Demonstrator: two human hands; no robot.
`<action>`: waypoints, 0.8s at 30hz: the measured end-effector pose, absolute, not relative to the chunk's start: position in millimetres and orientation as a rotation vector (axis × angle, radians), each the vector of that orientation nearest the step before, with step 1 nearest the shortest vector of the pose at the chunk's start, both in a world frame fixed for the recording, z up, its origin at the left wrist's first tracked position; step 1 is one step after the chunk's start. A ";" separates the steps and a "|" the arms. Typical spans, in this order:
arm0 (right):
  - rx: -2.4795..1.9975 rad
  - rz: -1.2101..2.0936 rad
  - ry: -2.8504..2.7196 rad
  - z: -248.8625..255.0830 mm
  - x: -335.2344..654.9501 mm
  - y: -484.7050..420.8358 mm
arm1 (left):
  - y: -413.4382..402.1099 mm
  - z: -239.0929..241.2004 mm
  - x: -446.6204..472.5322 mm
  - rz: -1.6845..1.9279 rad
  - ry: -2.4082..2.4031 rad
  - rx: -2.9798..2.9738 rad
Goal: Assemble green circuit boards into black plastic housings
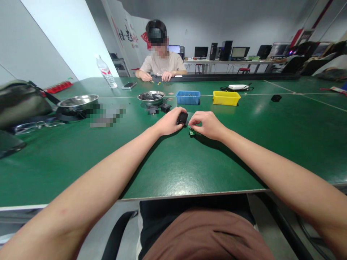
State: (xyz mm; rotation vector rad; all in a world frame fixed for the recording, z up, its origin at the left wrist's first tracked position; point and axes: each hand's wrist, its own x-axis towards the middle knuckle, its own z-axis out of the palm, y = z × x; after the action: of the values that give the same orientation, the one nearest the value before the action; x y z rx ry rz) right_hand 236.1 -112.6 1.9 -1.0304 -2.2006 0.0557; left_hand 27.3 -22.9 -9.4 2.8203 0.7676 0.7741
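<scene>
My left hand [171, 122] is closed around a small black plastic case [182, 118], held just above the green table. Close to its right, my right hand [208, 125] pinches a small green circuit board [192, 131] between thumb and fingers. The board's far side is covered by my fingers. A narrow gap separates the case from the board. Beyond my left hand, more black plastic parts [153, 109] lie in front of a steel bowl [151, 96] that holds dark pieces.
Past my hands stand a blue bin [188, 98] with small parts and a yellow bin [226, 98]. At left are a larger steel bowl [78, 102], glasses [39, 126], a bag [23, 101] and a water bottle [106, 72]. Another person [162, 61] sits opposite.
</scene>
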 end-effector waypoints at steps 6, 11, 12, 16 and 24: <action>-1.050 0.075 -2.148 0.0 237.3 -110.7 | -22.5 -9.8 27.1 0.780 0.771 2.812; -1.054 0.082 -2.133 -0.3 237.2 -110.5 | -22.5 -9.7 27.2 0.779 0.773 2.813; -1.055 0.083 -2.134 -0.3 237.1 -110.5 | -22.5 -9.7 27.2 0.780 0.774 2.812; -1.067 0.096 -2.145 -0.2 236.9 -111.2 | -22.6 -9.6 27.2 0.784 0.775 2.804; -1.077 0.110 -2.161 1.7 234.8 -115.8 | -24.8 -8.0 27.4 0.787 0.772 2.804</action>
State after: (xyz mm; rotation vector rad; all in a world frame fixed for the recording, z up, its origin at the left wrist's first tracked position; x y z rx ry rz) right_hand 234.8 -115.8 1.7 -1.0765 -2.1612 0.1098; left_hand 27.4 -24.8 -8.0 2.8039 0.7717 0.7872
